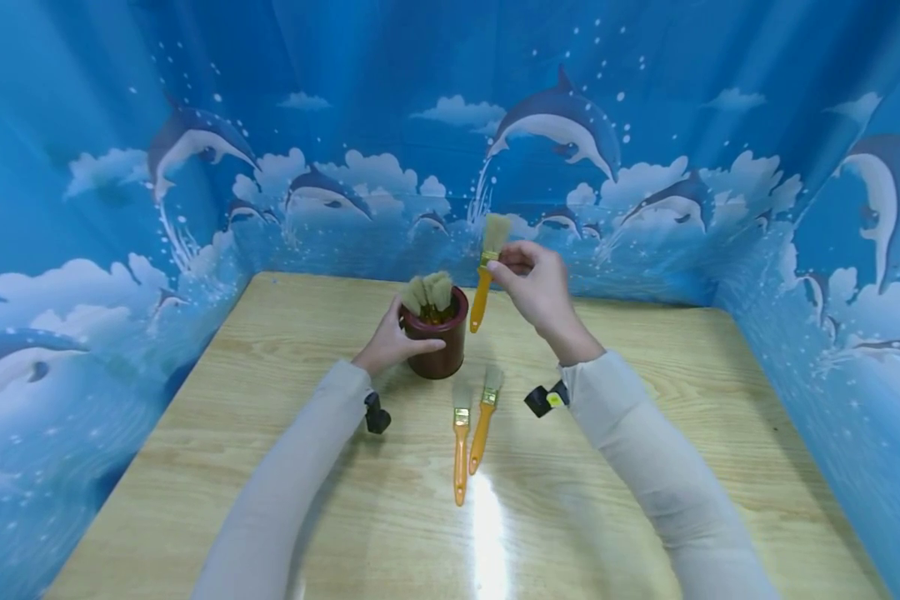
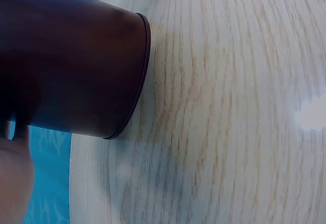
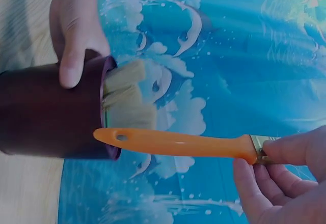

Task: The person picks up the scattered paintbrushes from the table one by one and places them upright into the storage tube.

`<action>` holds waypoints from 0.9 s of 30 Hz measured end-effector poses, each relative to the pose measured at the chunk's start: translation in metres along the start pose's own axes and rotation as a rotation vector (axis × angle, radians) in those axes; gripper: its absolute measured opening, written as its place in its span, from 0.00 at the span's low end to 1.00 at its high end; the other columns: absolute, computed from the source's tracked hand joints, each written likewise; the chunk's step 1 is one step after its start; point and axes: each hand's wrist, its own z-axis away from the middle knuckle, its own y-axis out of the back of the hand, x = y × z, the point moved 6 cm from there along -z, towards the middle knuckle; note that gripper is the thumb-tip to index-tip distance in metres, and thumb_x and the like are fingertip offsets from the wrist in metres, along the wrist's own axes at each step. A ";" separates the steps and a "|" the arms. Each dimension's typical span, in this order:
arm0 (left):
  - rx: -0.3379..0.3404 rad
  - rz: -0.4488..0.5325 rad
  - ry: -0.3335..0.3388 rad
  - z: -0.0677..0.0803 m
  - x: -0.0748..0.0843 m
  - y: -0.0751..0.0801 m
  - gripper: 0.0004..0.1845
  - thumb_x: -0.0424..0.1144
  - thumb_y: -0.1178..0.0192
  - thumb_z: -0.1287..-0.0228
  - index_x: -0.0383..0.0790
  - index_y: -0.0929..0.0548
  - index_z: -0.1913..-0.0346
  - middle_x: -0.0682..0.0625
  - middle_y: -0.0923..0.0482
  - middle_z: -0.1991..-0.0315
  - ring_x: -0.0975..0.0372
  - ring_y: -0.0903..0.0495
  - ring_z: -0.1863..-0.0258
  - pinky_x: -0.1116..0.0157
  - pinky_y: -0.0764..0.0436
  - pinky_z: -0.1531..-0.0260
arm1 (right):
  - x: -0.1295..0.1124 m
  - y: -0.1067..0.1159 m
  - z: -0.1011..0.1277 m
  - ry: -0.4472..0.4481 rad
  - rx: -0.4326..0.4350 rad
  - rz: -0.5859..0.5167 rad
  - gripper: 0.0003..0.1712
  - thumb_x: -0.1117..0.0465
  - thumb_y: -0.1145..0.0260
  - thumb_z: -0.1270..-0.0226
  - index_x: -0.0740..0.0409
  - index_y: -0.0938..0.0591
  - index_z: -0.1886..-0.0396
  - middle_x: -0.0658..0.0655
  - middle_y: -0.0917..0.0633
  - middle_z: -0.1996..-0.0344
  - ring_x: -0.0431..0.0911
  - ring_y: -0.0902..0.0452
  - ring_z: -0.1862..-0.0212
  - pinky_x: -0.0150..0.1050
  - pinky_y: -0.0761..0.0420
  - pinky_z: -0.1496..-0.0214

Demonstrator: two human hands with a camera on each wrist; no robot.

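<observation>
A dark brown cup (image 1: 438, 346) stands on the wooden table (image 1: 645, 375), with several brush heads (image 1: 427, 293) sticking up out of it. My left hand (image 1: 390, 337) grips the cup from its left side; the thumb (image 3: 71, 63) lies over the rim. My right hand (image 1: 532, 279) pinches an orange-handled paintbrush (image 1: 483, 279) by its metal ferrule, bristles up, handle end hanging just right of the cup's rim. In the right wrist view the handle (image 3: 178, 143) crosses in front of the cup (image 3: 48, 114). The left wrist view shows the cup wall (image 2: 71, 66) close up.
Two more orange-handled brushes (image 1: 471, 437) lie side by side on the table in front of the cup. Blue dolphin-print curtain (image 1: 450, 125) walls the table at the back and on both sides. A light glare spot sits near the table's front.
</observation>
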 end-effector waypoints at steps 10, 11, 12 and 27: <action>0.002 -0.007 -0.015 0.001 0.002 0.000 0.60 0.51 0.23 0.55 0.55 0.55 0.24 0.50 0.47 0.27 0.54 0.45 0.29 0.48 0.42 0.31 | -0.018 -0.022 -0.009 0.104 0.043 -0.026 0.16 0.59 0.35 0.33 0.63 0.19 0.50 0.60 0.17 0.55 0.49 0.22 0.52 0.43 0.22 0.46; 0.002 -0.007 -0.021 0.001 0.003 0.000 0.60 0.50 0.24 0.55 0.55 0.54 0.24 0.50 0.47 0.27 0.54 0.44 0.29 0.48 0.42 0.31 | -0.019 -0.025 -0.010 0.110 0.042 -0.028 0.15 0.60 0.35 0.33 0.63 0.19 0.50 0.60 0.17 0.56 0.49 0.22 0.52 0.43 0.22 0.46; 0.001 -0.006 -0.025 0.001 0.003 0.000 0.59 0.49 0.24 0.54 0.54 0.54 0.24 0.50 0.46 0.27 0.54 0.44 0.29 0.48 0.42 0.31 | -0.019 -0.028 -0.011 0.117 0.042 -0.027 0.15 0.60 0.35 0.33 0.63 0.19 0.50 0.59 0.17 0.56 0.49 0.22 0.52 0.42 0.22 0.46; 0.007 -0.028 -0.019 0.000 0.001 -0.002 0.58 0.51 0.24 0.54 0.57 0.54 0.25 0.53 0.44 0.28 0.56 0.41 0.31 0.50 0.41 0.32 | -0.002 -0.064 -0.015 0.063 -0.021 0.076 0.14 0.58 0.35 0.33 0.57 0.18 0.50 0.55 0.15 0.57 0.46 0.20 0.54 0.42 0.19 0.49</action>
